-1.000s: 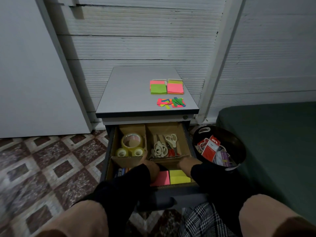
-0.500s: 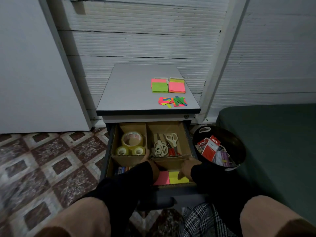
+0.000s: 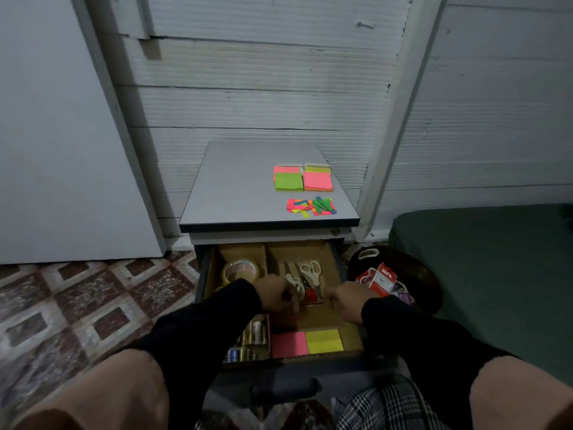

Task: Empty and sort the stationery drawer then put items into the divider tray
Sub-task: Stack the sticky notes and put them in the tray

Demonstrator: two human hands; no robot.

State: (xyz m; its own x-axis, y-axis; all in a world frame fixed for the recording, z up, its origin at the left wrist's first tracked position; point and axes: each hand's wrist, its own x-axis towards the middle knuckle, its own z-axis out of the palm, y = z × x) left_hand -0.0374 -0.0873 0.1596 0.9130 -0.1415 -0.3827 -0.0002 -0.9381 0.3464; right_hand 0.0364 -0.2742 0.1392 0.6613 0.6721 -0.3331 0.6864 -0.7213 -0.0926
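The cabinet's top drawer (image 3: 203, 274) stands pulled out, with a cardboard divider tray (image 3: 313, 315) inside it. A tape roll (image 3: 240, 270) lies in the tray's back left compartment, and scissors (image 3: 310, 270) lie in the back right one. Pink sticky notes (image 3: 288, 344) and yellow sticky notes (image 3: 324, 341) fill a front compartment, beside batteries (image 3: 254, 333). My left hand (image 3: 276, 294) and my right hand (image 3: 344, 301) both grip the cardboard wall in front of the scissors, fingers curled. My left arm hides part of the tape compartment.
On the grey cabinet top (image 3: 242, 187) lie sticky note pads (image 3: 302, 178) and a pile of coloured flags (image 3: 310, 206). A dark round basket (image 3: 415, 274) holding red-and-white packets (image 3: 379, 279) stands right of the drawer. A green mattress (image 3: 496, 274) is further right. My knees are at the bottom.
Both hands have moved a little deeper into the drawer, uncovering more of the pink and yellow notes and the batteries. The view has tilted upward.
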